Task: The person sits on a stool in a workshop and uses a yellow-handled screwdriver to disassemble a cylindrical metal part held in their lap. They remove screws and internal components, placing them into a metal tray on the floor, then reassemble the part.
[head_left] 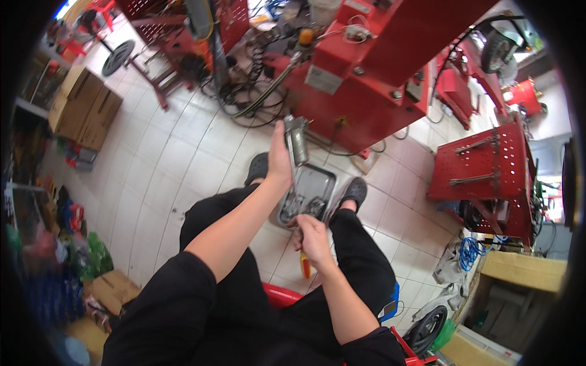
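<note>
My left hand point(280, 157) is raised over the tray, its fingers closed along a grey metal cylinder-shaped part point(297, 139). The part stands roughly upright, and its far side is hidden. My right hand point(313, 239) is closed at the tray's near edge. From under it sticks the yellow-and-red handle of a screwdriver point(306, 266); its shaft cannot be made out. Between my feet lies a grey metal tray point(328, 177) with several small dark and shiny metal parts point(316, 206) in its near end.
Ahead rises a large red machine point(342, 100) with hoses and cables point(250, 104) on the tiled floor. A red perforated cart point(482, 174) stands at the right, above an open carton point(519, 274). Cardboard boxes point(82, 107) are stacked at the left. Beneath me shows a red seat point(281, 295).
</note>
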Demonstrator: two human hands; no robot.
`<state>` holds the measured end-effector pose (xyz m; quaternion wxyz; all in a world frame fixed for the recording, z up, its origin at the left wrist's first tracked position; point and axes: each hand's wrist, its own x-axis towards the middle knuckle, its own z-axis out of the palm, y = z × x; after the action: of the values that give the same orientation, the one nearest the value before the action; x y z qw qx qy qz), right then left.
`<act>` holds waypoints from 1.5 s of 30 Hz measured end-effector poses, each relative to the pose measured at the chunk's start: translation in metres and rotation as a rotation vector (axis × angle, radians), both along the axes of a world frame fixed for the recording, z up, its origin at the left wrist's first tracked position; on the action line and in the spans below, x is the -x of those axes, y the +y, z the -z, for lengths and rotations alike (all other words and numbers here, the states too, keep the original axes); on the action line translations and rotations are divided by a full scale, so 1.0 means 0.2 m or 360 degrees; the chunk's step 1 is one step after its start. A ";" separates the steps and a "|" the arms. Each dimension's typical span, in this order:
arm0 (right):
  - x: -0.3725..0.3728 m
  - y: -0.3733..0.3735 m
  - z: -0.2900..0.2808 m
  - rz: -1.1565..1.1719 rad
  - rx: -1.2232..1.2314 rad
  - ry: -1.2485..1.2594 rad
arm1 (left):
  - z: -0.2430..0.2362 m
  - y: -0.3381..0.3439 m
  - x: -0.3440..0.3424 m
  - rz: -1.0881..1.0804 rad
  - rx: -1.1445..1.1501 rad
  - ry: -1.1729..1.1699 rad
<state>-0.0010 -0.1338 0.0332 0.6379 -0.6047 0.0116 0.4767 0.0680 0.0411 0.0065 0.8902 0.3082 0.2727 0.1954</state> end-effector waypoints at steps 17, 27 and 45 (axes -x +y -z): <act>-0.06 -0.07 -0.16 0.0064 -0.0362 0.0380 | -0.16 -0.14 0.01 0.0189 0.0096 0.0102; 0.30 -0.23 -0.73 0.0059 -0.0675 0.0290 | -0.83 -0.19 0.38 0.0400 -0.0106 -0.0288; 0.74 -0.27 -0.77 0.0179 -0.0632 -0.0377 | -1.05 -0.39 0.88 -0.0165 -0.0656 -0.0487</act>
<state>-0.1488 -0.1874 0.1878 0.7668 -0.5174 -0.1237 0.3591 -0.1082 -0.0365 0.2157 0.8283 0.4356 0.1047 0.3364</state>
